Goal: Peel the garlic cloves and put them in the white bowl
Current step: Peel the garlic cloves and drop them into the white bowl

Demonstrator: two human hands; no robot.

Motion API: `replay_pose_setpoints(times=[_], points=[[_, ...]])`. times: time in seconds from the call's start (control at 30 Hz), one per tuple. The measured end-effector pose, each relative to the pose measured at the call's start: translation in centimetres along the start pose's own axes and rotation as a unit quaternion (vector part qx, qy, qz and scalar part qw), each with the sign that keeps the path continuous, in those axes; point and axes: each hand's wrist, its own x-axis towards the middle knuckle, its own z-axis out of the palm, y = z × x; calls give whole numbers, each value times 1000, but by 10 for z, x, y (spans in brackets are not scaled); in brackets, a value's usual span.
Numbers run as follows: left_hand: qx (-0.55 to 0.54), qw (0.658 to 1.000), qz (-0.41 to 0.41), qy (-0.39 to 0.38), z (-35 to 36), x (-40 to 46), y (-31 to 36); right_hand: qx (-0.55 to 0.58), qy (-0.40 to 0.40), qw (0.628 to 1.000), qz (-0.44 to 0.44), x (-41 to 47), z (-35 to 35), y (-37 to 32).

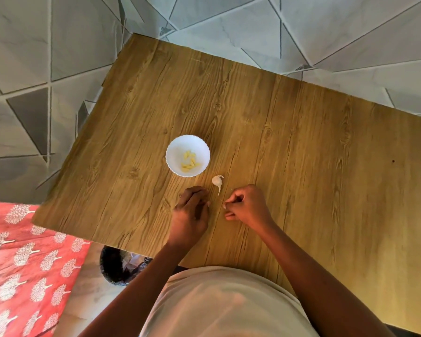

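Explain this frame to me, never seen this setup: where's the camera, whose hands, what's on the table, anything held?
There is no machine here. One wide-angle camera sits on a person's head and looks down, so the two bare arms reaching up from the bottom edge are the wearer's own.

On the wood-grain table stands a small white scalloped bowl with several peeled yellowish garlic cloves inside. Just beside it, nearer the person, lies a white papery garlic piece with a thin stem, touched by neither hand.

The left hand is curled, knuckles up; what it holds is hidden. The right hand has curled fingertips that seem to pinch something tiny and pale, too small to identify.
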Motion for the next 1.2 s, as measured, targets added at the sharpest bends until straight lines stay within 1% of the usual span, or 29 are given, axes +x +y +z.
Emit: replay_pose_setpoints(times=[0.1, 0.2, 0.27, 0.37, 0.47, 0.53, 0.6, 0.67, 0.73, 0.77, 0.8, 0.83, 0.87, 0.9, 0.93, 0.97, 1.0, 1.03, 1.1, 1.2], points=[[-1, 1000, -3, 1, 0, -1, 1, 16, -9, 999, 48, 3, -3, -7], [-23, 1000, 6, 0, -2, -1, 1, 59, -29, 996, 67, 1, -10, -11], [-39, 999, 6, -24, 0, 0, 6, 103, -42, 991, 77, -1, -14, -9], [-62, 996, 3, -60, 4, 4, 18, 145, -41, 987, 51, -7, -17, -2], [-106, 990, -44, -87, 5, 13, 27, 205, -35, 977, 36, -15, -18, 6], [-110, 988, -69, -87, 4, 16, 34, 236, -50, 970, 20, -22, -22, 10], [-108, 988, -77, -83, 6, 16, 42, 257, -64, 964, -2, -23, -27, 13], [-104, 987, -104, -67, 10, 14, 54, 216, -66, 974, -35, -21, -32, 15], [-125, 980, -147, -49, 17, 12, 65, 131, -54, 986, -90, -18, -38, 19], [-149, 972, -178, -39, 20, 11, 69, 72, -45, 987, -135, -16, -41, 19], [-175, 961, -213, -31, 23, 11, 74, -3, -35, 979, -199, -15, -45, 19], [-203, 947, -246, -27, 25, 12, 77, -84, -24, 957, -275, -13, -47, 19], [-232, 933, -273, -24, 26, 12, 79, -162, -13, 924, -345, -10, -49, 20], [-260, 919, -294, -25, 26, 14, 80, -221, -5, 893, -393, -8, -50, 20], [-278, 910, -306, -31, 24, 14, 80, -258, 4, 871, -418, -6, -48, 21], [-279, 912, -299, -37, 22, 14, 79, -267, 13, 866, -423, -6, -46, 22], [-259, 926, -273, -39, 19, 15, 77, -256, 19, 874, -412, -7, -43, 20], [-221, 946, -233, -44, 18, 15, 73, -232, 21, 890, -391, -7, -41, 17], [-155, 973, -163, -56, 14, 12, 63, -185, 3, 930, -319, -9, -36, 12], [-125, 985, -99, -70, 3, 10, 53, -113, -49, 975, -186, -10, -30, 6]])
